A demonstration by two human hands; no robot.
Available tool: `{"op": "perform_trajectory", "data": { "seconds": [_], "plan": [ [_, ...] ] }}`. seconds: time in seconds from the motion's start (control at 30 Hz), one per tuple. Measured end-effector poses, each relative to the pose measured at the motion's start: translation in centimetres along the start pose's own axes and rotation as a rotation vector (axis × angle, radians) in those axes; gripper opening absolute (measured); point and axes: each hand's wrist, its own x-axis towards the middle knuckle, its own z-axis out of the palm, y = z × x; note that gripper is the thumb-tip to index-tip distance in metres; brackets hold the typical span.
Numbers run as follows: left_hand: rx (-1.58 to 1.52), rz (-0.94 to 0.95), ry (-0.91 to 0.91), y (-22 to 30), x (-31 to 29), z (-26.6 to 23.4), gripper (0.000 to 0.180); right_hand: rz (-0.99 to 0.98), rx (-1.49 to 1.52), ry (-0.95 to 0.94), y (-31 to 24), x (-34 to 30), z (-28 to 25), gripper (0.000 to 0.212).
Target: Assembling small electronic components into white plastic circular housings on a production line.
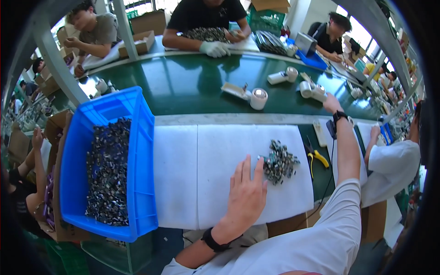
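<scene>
My left hand (247, 190) is over the white foam sheet (229, 142), fingers stretched out and slightly apart. Its fingertips are close beside a loose pile of small dark and silvery electronic parts (278, 162). Far to the right, my right arm stretches across to the green conveyor belt (192, 87). There my right hand (332, 105) has its fingers on the end of a white device with a round head (316, 93); part of the grip is hidden by the hand. Left of my work area, a blue bin (142, 169) holds a large heap of similar small parts (109, 174).
More white round-headed devices (258, 98) lie on the belt. Yellow-handled pliers (318, 159) and a white strip (320, 134) lie right of the foam. A black cable (331, 178) hangs near my right arm. Co-workers sit across the belt, one wearing a white glove (214, 49).
</scene>
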Motion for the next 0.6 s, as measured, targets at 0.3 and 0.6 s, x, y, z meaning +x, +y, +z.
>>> {"op": "perform_trajectory", "data": {
  "seconds": [0.3,0.6],
  "plan": [
    [-0.026,0.041,-0.166,-1.1,-0.3,0.6,0.047,0.061,-0.255,0.055,-2.7,-0.8,0.7,0.037],
    [0.055,0.170,0.038,-0.7,0.4,1.5,0.043,-0.538,-0.002,0.274,-7.7,-5.9,-6.6,0.031]
  ]
}}
